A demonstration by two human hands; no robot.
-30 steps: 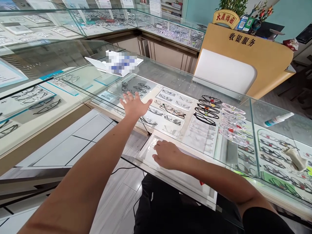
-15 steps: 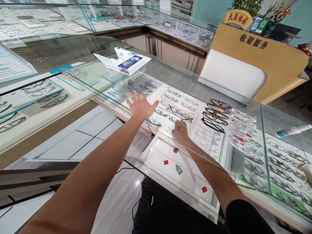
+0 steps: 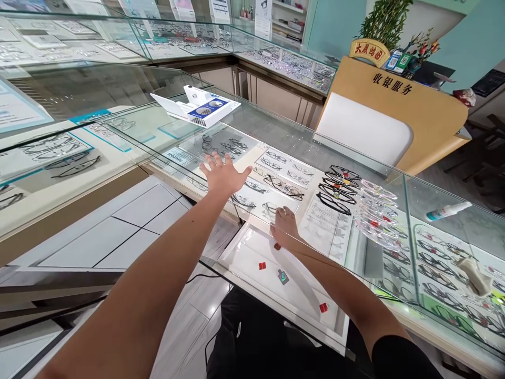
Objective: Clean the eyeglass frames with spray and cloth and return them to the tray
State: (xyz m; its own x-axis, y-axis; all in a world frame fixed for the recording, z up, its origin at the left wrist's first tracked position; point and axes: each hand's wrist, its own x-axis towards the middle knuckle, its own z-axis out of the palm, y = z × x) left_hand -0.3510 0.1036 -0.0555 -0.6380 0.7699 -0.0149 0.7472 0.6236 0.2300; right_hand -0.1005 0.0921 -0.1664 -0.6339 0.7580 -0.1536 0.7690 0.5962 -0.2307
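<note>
My left hand (image 3: pixel 225 176) lies on the glass top of the display case (image 3: pixel 284 123), fingers spread and holding nothing. Beneath that glass, my right hand (image 3: pixel 284 226) is closed, its fingers curled at the end of a pair of thin-framed eyeglasses (image 3: pixel 270 207). The exact grip is partly hidden by the hand. Around it inside the case lie several more frames, such as dark-rimmed eyeglasses (image 3: pixel 283 185) and a pair at the left (image 3: pixel 243 201). Below my right forearm, a white pulled-out drawer (image 3: pixel 252 242) holds a red tag (image 3: pixel 262 266) and a grey tag (image 3: pixel 283 277).
A white and blue folded box (image 3: pixel 211 111) stands on the glass. Black frames (image 3: pixel 338 188) and clear pink frames (image 3: pixel 374 216) sit in rows to the right, with a spray bottle (image 3: pixel 448 210) beyond. A wooden counter (image 3: pixel 430 116) rises behind.
My right hand has drawn slightly back toward me, and the thin-framed eyeglasses have shifted with it. The left hand stays spread on the glass. The view has tilted a little.
</note>
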